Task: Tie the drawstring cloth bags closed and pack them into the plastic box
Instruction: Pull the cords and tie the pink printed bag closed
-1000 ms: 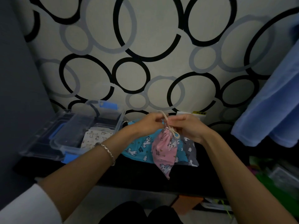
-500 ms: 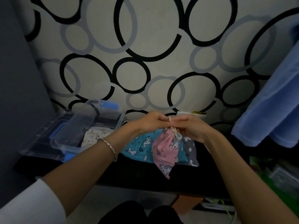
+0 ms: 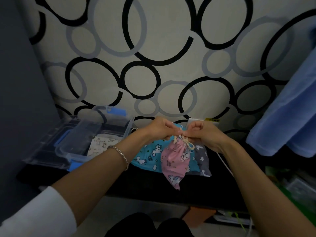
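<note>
A pink unicorn-print drawstring bag hangs gathered at its neck, its cream drawstring looped just below my fingers. My left hand and my right hand both pinch the drawstring at the bag's top, fingertips almost meeting. Under the pink bag lie a turquoise unicorn bag and a grey cloud-print bag on the black surface. At the left stands the clear plastic box with blue latches, a white printed bag inside it.
The box's clear lid stands open on the far left. Blue cloth hangs at the right. A white cable runs by my right wrist. Green clutter sits low at the right, a patterned wall behind.
My hands have dropped slightly and drawn apart a little on the cord, and the loop that stood above the bag's neck now lies low against it.
</note>
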